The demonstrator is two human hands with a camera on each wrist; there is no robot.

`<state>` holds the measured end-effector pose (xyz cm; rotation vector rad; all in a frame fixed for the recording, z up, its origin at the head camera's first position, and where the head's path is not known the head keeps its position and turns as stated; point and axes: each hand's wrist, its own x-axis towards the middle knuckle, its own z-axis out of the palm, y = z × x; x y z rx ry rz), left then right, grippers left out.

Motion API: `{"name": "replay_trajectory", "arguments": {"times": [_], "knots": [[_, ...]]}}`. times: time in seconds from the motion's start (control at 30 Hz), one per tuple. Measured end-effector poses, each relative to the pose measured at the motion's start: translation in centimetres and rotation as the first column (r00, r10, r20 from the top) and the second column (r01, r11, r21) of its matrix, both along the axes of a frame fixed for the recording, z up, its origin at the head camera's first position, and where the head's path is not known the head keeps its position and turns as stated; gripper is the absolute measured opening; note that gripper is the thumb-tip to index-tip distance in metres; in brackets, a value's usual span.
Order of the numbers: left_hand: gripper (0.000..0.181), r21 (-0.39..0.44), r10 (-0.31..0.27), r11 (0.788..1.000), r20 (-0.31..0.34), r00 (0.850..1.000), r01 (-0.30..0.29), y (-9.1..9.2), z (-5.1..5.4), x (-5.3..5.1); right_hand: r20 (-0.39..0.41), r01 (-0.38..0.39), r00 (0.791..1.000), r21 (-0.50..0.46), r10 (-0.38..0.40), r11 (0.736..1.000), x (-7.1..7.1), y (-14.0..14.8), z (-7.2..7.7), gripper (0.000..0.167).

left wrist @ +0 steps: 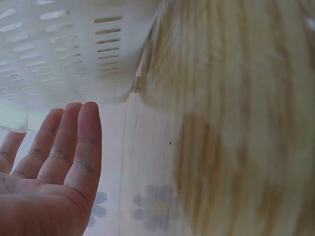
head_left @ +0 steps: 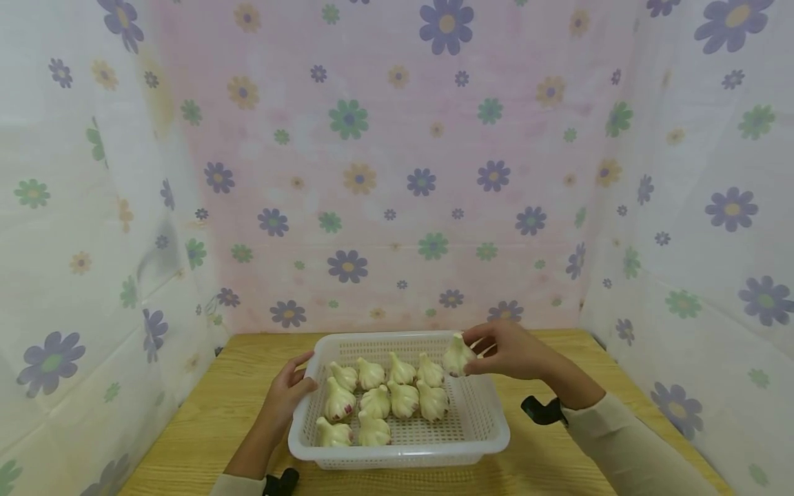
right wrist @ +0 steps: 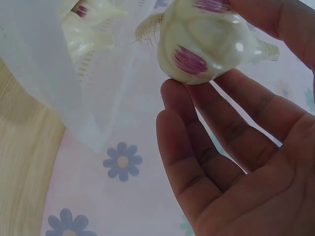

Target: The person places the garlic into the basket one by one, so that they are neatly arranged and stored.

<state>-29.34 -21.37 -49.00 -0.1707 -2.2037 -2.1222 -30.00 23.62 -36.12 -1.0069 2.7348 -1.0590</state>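
My right hand [head_left: 511,351] pinches a garlic bulb [head_left: 457,355] between thumb and fingers over the far right corner of a white plastic basket [head_left: 397,452]. In the right wrist view, this garlic bulb [right wrist: 204,46] shows purple streaks and a tuft of roots, and the lower fingers lie under it. Several more garlic bulbs [head_left: 375,401] sit in uneven rows across the basket's left and middle. At the left side, my left hand [head_left: 287,393] holds the rim, thumb over it and fingers outside. The left wrist view shows those fingers [left wrist: 88,128] nearly straight beside the slotted wall.
The basket stands on a wood-grain table [head_left: 217,406]. Flower-printed sheets [head_left: 397,172] enclose the table at the back and both sides. Each wrist wears a black strap mount [head_left: 542,411].
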Motion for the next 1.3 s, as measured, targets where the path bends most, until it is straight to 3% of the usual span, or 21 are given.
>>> {"name": "replay_trajectory", "arguments": {"times": [0.47,0.67,0.83,1.03,1.3], "knots": [[0.062,-0.009,-0.003,1.000,0.000,1.000,0.003,0.0,-0.1,-0.2,0.093,-0.087,0.993,0.105,0.077,0.991,0.1,-3.3,-0.4,0.047],[0.062,-0.021,0.016,1.000,-0.002,1.000,-0.016,0.1,0.0,-0.1,0.141,-0.189,0.974,0.083,0.176,0.978,-0.3,-4.6,-1.2,0.046],[0.062,-0.026,0.024,0.999,0.000,1.000,-0.024,0.2,0.1,0.0,0.175,-0.229,0.962,0.104,0.209,0.968,-0.5,-5.6,-1.8,0.045],[0.063,-0.028,0.023,0.999,-0.001,1.000,-0.023,0.0,0.0,0.0,0.215,-0.250,0.953,0.155,0.214,0.956,-0.3,-7.0,-2.3,0.040],[0.063,-0.023,0.012,1.000,-0.005,1.000,-0.012,-0.1,0.0,-0.2,0.194,-0.239,0.962,0.257,0.192,0.937,0.0,-8.6,-3.0,0.032]]}}
